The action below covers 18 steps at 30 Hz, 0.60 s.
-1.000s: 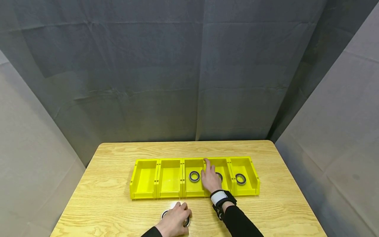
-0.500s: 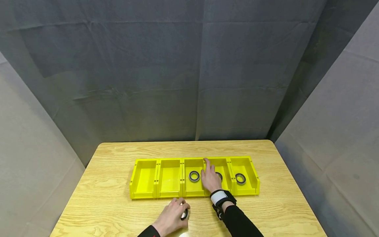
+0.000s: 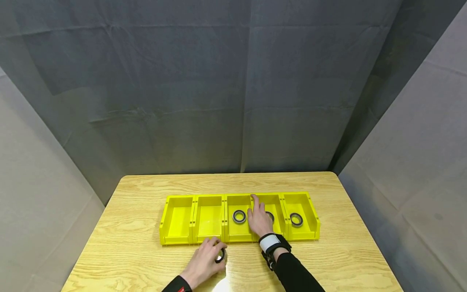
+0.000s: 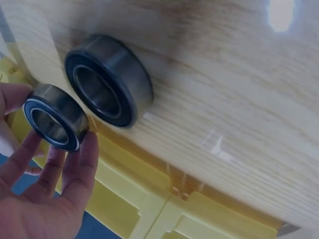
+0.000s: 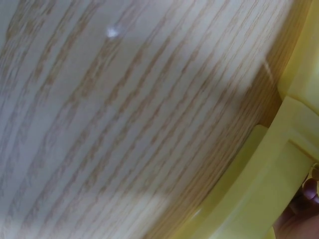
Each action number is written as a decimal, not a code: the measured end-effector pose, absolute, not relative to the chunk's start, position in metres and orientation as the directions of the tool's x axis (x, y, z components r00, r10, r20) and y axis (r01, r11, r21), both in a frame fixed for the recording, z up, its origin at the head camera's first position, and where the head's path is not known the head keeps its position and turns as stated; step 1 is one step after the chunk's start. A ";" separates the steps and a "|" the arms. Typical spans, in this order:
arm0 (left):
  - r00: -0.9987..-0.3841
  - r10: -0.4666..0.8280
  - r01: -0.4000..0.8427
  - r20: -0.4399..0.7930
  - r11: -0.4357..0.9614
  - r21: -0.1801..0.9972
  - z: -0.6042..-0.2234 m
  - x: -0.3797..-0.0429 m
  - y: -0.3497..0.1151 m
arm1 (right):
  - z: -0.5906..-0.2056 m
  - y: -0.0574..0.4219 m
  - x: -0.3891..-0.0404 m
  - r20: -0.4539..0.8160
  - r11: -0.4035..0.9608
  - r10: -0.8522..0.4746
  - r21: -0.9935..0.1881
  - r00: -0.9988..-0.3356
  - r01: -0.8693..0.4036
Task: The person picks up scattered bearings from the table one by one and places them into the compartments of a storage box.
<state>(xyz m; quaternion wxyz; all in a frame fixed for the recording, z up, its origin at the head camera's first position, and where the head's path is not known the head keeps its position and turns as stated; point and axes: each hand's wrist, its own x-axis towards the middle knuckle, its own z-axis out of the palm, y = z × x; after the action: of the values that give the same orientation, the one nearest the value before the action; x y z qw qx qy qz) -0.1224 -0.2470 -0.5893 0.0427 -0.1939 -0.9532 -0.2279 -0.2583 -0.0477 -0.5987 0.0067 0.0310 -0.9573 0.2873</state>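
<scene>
Grey cloth (image 3: 182, 81) is hanging behind a pale wooden bench (image 3: 127, 243), and we are seeing a row of yellow bins (image 3: 178, 241) standing on it. Our left hand (image 3: 205, 259) is pinching a metal ring (image 4: 77, 112) by its outer edge, fingers curled round it, just above the bench and in front of the bins. A second ring (image 4: 139, 82) is showing close beside it. Our right hand (image 3: 260, 222) is resting over the wall between the third and fourth bins from the left, one finger reaching toward the back edge; with the others hidden, we cannot tell whether it is gripping. Three more rings are lying in the three right-hand bins: third (image 3: 234, 217), fourth (image 3: 272, 215) and fifth (image 3: 292, 221).

We are judging the ring to be stiff, sturdy and heavy for its size, its polished edge probably slippery. We would be taking hold across the outer edge, sparing the dark face, or hooking a fingertip into the hole.
</scene>
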 end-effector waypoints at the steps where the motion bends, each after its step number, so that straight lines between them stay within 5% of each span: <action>1: -0.922 0.347 0.387 0.170 0.822 0.417 -0.589 -0.123 -0.248 | -0.599 -0.048 -0.258 0.032 0.833 -0.055 -0.550 -0.998 -0.064; 18: -0.928 0.332 0.373 0.172 0.835 0.404 -0.590 -0.125 -0.251 | -0.599 -0.047 -0.259 0.038 0.825 -0.059 -0.560 -0.998 -0.071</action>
<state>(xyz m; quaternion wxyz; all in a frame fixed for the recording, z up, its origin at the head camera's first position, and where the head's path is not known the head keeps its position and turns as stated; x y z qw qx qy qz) -0.1245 -0.2510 -0.5899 0.0476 -0.1842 -0.9567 -0.2202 -0.2590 -0.0472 -0.5994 0.0096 0.0340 -0.9553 0.2934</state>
